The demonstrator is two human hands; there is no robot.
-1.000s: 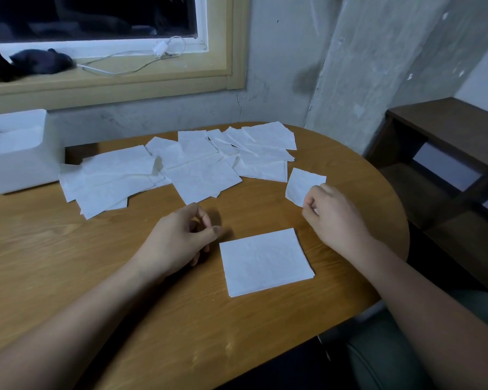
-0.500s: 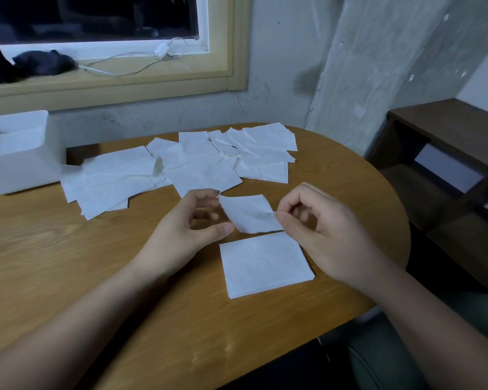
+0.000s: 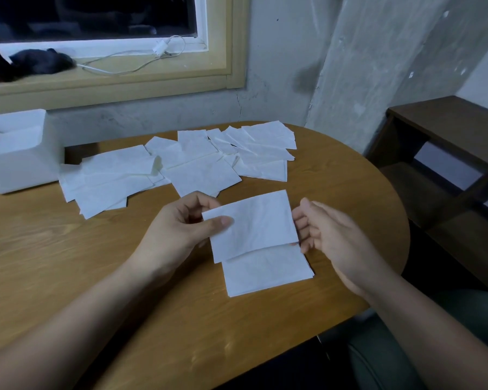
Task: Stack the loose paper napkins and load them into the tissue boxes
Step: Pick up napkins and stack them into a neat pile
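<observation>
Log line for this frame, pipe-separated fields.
phase: stacking | left hand pinches napkin | right hand touches its right edge | napkin held over stack

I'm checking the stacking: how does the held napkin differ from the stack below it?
The held napkin is lifted, pinched by the left hand, with the right hand touching its edge; the stack lies flat on the table. The held napkin looks like a single sheet; the stack looks several sheets thick. The held napkin sits offset, covering the stack's far part. Both are white and similar in shape.
</observation>
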